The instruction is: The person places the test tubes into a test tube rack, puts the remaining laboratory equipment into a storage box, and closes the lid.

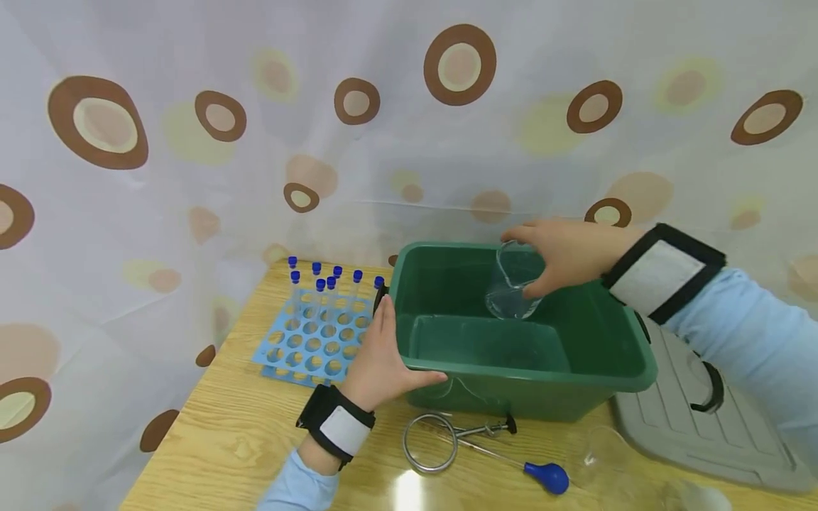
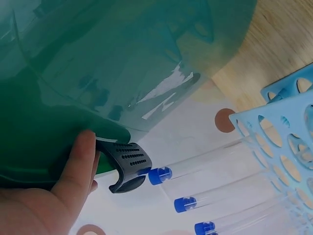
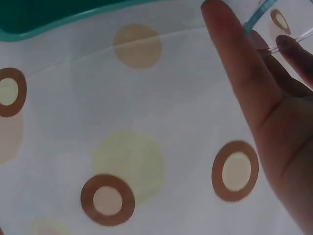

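My right hand (image 1: pixel 565 252) holds a clear glass beaker (image 1: pixel 508 304), slightly tilted, over the back part of a green plastic bin (image 1: pixel 511 394). Its thumb and fingers are spread around the beaker's upper part; the right wrist view catches only some of the clear glass (image 3: pixel 281 41) beside the fingers. At the bin's front left corner rests my left hand (image 1: pixel 383 358), fingers straight along the left side and thumb stretched along the front rim. In the left wrist view, those fingers (image 2: pixel 80 161) touch the bin beside its black handle clip (image 2: pixel 129 159).
Left of the bin stands a blue tube rack (image 1: pixel 303 344) with several blue-capped test tubes (image 1: pixel 294 291). In front lie a metal ring clamp (image 1: pixel 431 468) and a dropper with a blue bulb (image 1: pixel 547 478). Clear glassware (image 1: pixel 597 454) and a grey lid (image 1: pixel 684 419) are at right.
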`<state>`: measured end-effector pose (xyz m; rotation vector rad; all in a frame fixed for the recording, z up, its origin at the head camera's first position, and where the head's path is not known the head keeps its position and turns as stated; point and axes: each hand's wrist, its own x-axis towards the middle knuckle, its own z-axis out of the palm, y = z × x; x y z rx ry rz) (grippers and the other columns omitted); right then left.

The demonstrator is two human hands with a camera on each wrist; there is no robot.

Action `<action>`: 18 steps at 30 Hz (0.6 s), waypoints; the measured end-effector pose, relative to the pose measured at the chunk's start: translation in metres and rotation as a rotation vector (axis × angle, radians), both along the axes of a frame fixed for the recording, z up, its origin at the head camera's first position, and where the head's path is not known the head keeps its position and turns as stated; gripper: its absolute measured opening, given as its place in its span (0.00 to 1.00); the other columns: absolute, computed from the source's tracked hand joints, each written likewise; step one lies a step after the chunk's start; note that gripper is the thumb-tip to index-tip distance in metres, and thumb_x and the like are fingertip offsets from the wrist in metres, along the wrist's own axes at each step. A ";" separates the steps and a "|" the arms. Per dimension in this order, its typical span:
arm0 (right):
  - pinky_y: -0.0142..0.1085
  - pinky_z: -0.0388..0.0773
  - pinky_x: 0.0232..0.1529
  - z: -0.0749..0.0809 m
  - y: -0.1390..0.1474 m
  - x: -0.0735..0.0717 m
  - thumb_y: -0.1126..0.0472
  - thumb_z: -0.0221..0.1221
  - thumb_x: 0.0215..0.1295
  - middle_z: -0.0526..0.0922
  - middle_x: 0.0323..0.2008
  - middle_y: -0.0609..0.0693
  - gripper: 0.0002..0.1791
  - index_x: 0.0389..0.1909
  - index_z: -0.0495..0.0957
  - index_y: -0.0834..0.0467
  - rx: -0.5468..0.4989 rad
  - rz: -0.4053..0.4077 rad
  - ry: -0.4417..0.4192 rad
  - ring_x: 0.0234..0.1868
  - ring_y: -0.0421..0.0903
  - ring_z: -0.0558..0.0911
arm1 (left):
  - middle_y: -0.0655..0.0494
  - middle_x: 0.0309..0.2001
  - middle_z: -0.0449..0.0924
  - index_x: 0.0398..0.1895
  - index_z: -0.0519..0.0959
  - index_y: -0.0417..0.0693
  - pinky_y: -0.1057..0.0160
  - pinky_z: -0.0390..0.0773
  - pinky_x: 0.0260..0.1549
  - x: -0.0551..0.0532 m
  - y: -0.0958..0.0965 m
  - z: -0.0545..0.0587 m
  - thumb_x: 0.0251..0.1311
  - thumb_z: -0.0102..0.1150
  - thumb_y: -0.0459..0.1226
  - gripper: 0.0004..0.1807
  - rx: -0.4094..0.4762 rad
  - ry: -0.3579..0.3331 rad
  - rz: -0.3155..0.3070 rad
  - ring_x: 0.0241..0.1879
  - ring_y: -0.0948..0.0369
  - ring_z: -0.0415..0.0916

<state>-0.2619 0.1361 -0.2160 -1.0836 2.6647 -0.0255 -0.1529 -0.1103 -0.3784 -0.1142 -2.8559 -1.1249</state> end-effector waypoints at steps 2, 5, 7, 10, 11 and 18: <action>0.55 0.71 0.54 -0.014 -0.017 -0.006 0.49 0.66 0.52 0.64 0.65 0.63 0.42 0.66 0.61 0.59 0.020 0.019 -0.023 0.62 0.62 0.68 | 0.41 0.74 0.38 0.74 0.37 0.41 0.41 0.64 0.61 0.000 0.000 -0.001 0.33 0.73 0.60 0.72 0.008 0.003 0.004 0.71 0.41 0.48; 0.53 0.71 0.54 -0.043 -0.039 -0.018 0.50 0.65 0.53 0.62 0.66 0.63 0.42 0.67 0.59 0.60 0.050 0.012 -0.068 0.60 0.60 0.71 | 0.42 0.75 0.37 0.74 0.36 0.42 0.41 0.63 0.61 0.001 0.000 -0.003 0.33 0.74 0.59 0.72 0.024 0.005 0.000 0.71 0.40 0.47; 0.51 0.73 0.53 -0.064 -0.051 -0.025 0.50 0.64 0.54 0.63 0.65 0.64 0.43 0.68 0.58 0.60 0.057 0.008 -0.086 0.58 0.58 0.73 | 0.42 0.75 0.37 0.74 0.36 0.42 0.40 0.63 0.61 0.001 0.000 -0.004 0.33 0.74 0.59 0.72 0.030 0.005 -0.006 0.71 0.40 0.47; 0.49 0.74 0.53 -0.089 -0.069 -0.033 0.51 0.64 0.54 0.64 0.64 0.64 0.44 0.68 0.57 0.62 0.073 0.000 -0.082 0.55 0.56 0.75 | 0.41 0.74 0.36 0.74 0.35 0.42 0.40 0.62 0.62 0.001 0.000 -0.004 0.33 0.74 0.58 0.72 0.043 0.010 -0.021 0.71 0.40 0.46; 0.48 0.74 0.54 -0.096 -0.075 -0.035 0.51 0.65 0.53 0.64 0.64 0.64 0.44 0.68 0.57 0.62 0.083 0.002 -0.071 0.55 0.56 0.75 | 0.41 0.74 0.36 0.74 0.36 0.42 0.40 0.62 0.62 0.001 0.000 -0.004 0.33 0.74 0.58 0.72 0.047 0.013 -0.023 0.71 0.40 0.45; 0.48 0.72 0.58 -0.125 -0.114 -0.044 0.50 0.63 0.55 0.63 0.65 0.65 0.46 0.69 0.54 0.65 0.153 -0.006 -0.049 0.58 0.58 0.74 | 0.43 0.75 0.36 0.74 0.35 0.43 0.40 0.62 0.62 -0.001 -0.005 -0.007 0.33 0.75 0.57 0.72 0.061 0.021 -0.016 0.71 0.41 0.45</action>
